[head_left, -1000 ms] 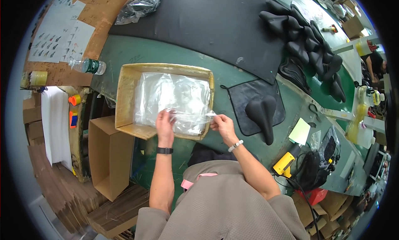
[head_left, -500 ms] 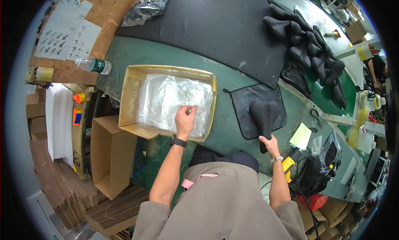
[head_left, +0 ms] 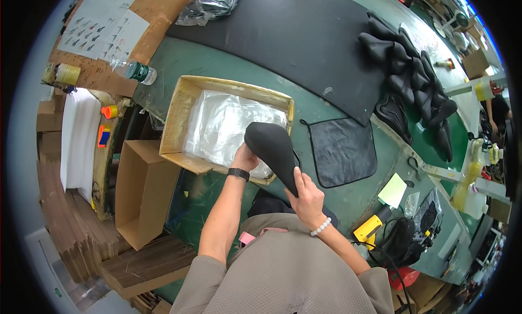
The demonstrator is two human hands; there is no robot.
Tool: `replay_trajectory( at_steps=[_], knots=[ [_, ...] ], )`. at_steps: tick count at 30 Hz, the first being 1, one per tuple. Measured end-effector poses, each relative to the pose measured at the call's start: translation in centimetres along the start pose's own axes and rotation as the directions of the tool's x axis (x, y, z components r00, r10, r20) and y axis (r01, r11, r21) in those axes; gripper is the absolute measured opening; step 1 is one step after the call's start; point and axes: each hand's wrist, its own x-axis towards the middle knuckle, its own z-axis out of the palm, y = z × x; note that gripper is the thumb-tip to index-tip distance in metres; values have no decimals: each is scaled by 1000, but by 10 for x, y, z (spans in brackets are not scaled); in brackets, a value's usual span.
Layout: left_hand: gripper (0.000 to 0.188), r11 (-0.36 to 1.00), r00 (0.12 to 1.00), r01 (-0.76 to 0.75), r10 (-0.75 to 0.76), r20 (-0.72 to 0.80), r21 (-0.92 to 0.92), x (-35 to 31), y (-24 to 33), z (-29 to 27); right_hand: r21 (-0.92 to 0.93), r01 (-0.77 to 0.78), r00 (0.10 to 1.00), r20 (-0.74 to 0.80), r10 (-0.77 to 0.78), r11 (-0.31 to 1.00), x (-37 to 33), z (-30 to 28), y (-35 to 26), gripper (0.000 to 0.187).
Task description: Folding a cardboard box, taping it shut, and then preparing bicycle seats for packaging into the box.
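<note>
Nearest the body, the right hand (head_left: 308,197) is clamped on the narrow nose of a smooth, black, padded bicycle saddle (head_left: 273,146). The left hand (head_left: 246,158) lies against the saddle's wide end; its fingers pass out of sight behind it, so how far they close cannot be told. The saddle is tilted over the near right part of a shallow, worn, tan cardboard box (head_left: 173,117). Flat, clear plastic bags (head_left: 217,123) lie in the box, a strip of its inside showing between them and the left wall.

To the right, a narrow strip of green tabletop (head_left: 317,210) separates the box from a flat, dark grey cloth square with black edging (head_left: 343,155); a wider green stretch runs from the cloth to a yellow-and-black handheld device (head_left: 368,227). Beyond the box, more tabletop reaches the straight edge of a large black mat (head_left: 293,45).

The saddle hides part of the box's near rim and of the bags, whose glare makes their number hard to make out. Farther off, black saddles (head_left: 417,81) overlap in a heap, and the picture's upper edge cuts off the mat and a crumpled clear bag (head_left: 211,6).
</note>
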Motion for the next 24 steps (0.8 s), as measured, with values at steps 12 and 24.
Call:
replay_trajectory(
  at_steps=[12, 24],
  knots=[
    [17, 106, 509, -517, 836, 206, 849, -90, 19, 101, -351, 91, 944, 328, 32, 932, 9, 66, 0, 72],
    [7, -491, 321, -692, 447, 835, 529, -244, -24, 117, 899, -435, 764, 348, 543, 36, 17, 43, -6, 53]
  ],
)
